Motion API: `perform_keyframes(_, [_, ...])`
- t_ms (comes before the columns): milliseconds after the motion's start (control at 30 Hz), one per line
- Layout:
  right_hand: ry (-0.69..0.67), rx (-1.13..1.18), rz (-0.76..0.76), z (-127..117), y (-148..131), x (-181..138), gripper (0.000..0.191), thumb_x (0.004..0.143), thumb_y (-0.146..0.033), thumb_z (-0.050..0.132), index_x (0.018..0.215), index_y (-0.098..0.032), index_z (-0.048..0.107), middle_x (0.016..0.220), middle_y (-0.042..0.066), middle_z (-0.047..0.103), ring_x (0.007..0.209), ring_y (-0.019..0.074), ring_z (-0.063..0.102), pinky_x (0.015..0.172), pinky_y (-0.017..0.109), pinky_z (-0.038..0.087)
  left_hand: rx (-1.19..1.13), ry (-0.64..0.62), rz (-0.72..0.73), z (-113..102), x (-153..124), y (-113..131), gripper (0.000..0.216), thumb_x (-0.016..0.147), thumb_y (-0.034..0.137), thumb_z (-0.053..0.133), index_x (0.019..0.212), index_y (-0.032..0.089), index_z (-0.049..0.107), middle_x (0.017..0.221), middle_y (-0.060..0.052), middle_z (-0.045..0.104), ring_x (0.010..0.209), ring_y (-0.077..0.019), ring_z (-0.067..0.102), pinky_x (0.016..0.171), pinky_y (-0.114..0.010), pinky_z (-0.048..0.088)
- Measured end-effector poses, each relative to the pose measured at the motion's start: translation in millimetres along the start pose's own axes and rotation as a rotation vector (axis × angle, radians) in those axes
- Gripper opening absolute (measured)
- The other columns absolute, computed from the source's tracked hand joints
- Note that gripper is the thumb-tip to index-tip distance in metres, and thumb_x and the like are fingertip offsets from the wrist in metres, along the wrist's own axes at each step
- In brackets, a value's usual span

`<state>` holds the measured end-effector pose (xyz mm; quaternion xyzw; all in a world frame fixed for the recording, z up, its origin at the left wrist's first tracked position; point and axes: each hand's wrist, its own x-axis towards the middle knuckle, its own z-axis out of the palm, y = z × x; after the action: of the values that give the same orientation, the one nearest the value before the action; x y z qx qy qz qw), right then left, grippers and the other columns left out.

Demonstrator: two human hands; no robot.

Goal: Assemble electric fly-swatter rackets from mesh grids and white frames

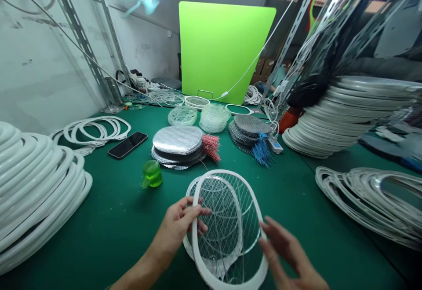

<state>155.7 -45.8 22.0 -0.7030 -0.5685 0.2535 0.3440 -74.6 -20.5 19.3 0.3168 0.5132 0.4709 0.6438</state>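
Note:
My left hand (180, 219) pinches the left rim of a white oval mosquito swatter frame (227, 174), which is tilted up above the table. Behind and under it is a second white swatter frame (214, 263) with metal mesh (222, 219) in it, partly covered by the upper frame and my fingers. My right hand (288, 252) is at the right rim, slightly blurred, with thumb and fingers apart. Its fingertips reach the rim, though whether they press on it is unclear. Left of the frames, a small green tape roll (152, 174) sits on the table.
Stacked oval mesh sheets with red wires (178, 140) and with blue wires (249, 127) lie ahead. Pale green nets (214, 118) are behind. White frames pile up at left (42, 184) and right (349, 118). A phone (128, 145) lies on the green table (108, 219).

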Motion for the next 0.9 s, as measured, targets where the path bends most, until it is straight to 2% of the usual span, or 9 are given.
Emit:
perform_keyframes(67, [-0.095, 0.182, 0.285, -6.7, 11.6, 27.1, 0.069, 0.074, -0.065, 0.063, 0.13, -0.025, 0.058, 0.121, 0.007, 0.067, 0.1, 0.0281, 0.068, 0.07, 0.03, 0.061, -0.01, -0.015, -0.005, -8.7, 3.6, 4.5, 0.044, 0.083, 0.044, 0.066, 0.112, 0.012, 0.057, 0.103, -0.012, 0.071, 0.067, -0.0149, 0.065, 0.065, -0.028, 0.054])
perform_keyframes(100, [-0.181, 0.28, 0.364, -5.5, 15.8, 37.4, 0.072, 0.071, -0.066, 0.065, 0.128, -0.021, 0.06, 0.121, 0.01, 0.067, 0.096, 0.0293, 0.069, 0.066, 0.032, 0.061, -0.004, -0.02, -0.011, -12.6, 5.3, 5.7, 0.043, 0.083, 0.044, 0.066, 0.113, 0.012, 0.057, 0.104, -0.013, 0.07, 0.068, -0.0153, 0.066, 0.067, -0.029, 0.055])
perform_keyframes(167, [-0.313, 0.434, 0.415, 4.0, 20.4, 48.8, 0.069, 0.068, -0.064, 0.07, 0.117, -0.017, 0.066, 0.114, 0.012, 0.069, 0.085, 0.0284, 0.069, 0.063, 0.033, 0.061, 0.031, -0.007, -0.014, -19.1, 8.4, 4.2, 0.045, 0.084, 0.044, 0.066, 0.115, 0.013, 0.058, 0.107, -0.013, 0.07, 0.069, -0.0165, 0.066, 0.068, -0.031, 0.055])
perform_keyframes(233, [-0.347, 0.497, 0.396, 16.6, 21.5, 50.1, 0.061, 0.066, -0.06, 0.073, 0.108, -0.017, 0.07, 0.107, 0.01, 0.072, 0.079, 0.0265, 0.069, 0.063, 0.034, 0.06, 0.108, 0.047, 0.007, -24.7, 11.6, -2.0, 0.047, 0.085, 0.047, 0.062, 0.118, 0.013, 0.059, 0.106, -0.012, 0.07, 0.072, -0.0179, 0.066, 0.07, -0.033, 0.055])
perform_keyframes(400, [-0.326, 0.458, 0.337, 33.4, 27.0, 44.3, 0.056, 0.068, -0.057, 0.073, 0.104, -0.016, 0.071, 0.096, 0.008, 0.073, 0.084, 0.0277, 0.069, 0.062, 0.034, 0.061, 0.283, 0.169, 0.1, -36.6, 21.0, -22.5, 0.048, 0.082, 0.048, 0.062, 0.115, 0.013, 0.065, 0.105, -0.009, 0.071, 0.095, -0.0228, 0.066, 0.084, -0.033, 0.053])
perform_keyframes(500, [-0.302, 0.376, 0.301, 34.8, 32.6, 44.6, 0.057, 0.071, -0.057, 0.069, 0.109, -0.015, 0.069, 0.087, 0.007, 0.074, 0.078, 0.0255, 0.07, 0.064, 0.033, 0.06, 0.323, 0.258, 0.1, -39.7, 25.9, -28.0, 0.048, 0.079, 0.047, 0.065, 0.112, 0.012, 0.065, 0.096, -0.009, 0.072, 0.087, -0.0225, 0.068, 0.075, -0.031, 0.054])
perform_keyframes(567, [-0.301, 0.309, 0.283, 34.5, 33.2, 44.9, 0.057, 0.073, -0.058, 0.067, 0.111, -0.016, 0.069, 0.088, 0.007, 0.074, 0.078, 0.025, 0.07, 0.065, 0.033, 0.06, 0.403, 0.3, 0.119, -39.7, 27.2, -28.0, 0.041, 0.08, 0.047, 0.065, 0.105, 0.014, 0.068, 0.093, -0.008, 0.073, 0.083, -0.0214, 0.068, 0.071, -0.029, 0.054])
perform_keyframes(733, [-0.266, 0.118, 0.236, 33.5, 26.0, 45.2, 0.054, 0.077, -0.061, 0.06, 0.111, -0.02, 0.07, 0.093, 0.007, 0.074, 0.079, 0.0238, 0.07, 0.067, 0.032, 0.058, 0.654, 0.39, 0.109, -36.5, 26.7, -25.4, 0.033, 0.084, 0.044, 0.06, 0.105, 0.02, 0.072, 0.102, -0.005, 0.073, 0.084, -0.0209, 0.068, 0.069, -0.028, 0.054])
perform_keyframes(900, [-0.213, -0.112, 0.064, 34.6, 23.8, 44.3, 0.047, 0.083, -0.06, 0.053, 0.105, -0.024, 0.073, 0.102, 0.006, 0.073, 0.08, 0.0221, 0.068, 0.068, 0.031, 0.052, 0.792, 0.455, 0.121, -34.5, 25.7, -26.0, 0.03, 0.086, 0.041, 0.058, 0.104, 0.022, 0.073, 0.101, -0.004, 0.074, 0.082, -0.0199, 0.068, 0.071, -0.029, 0.052])
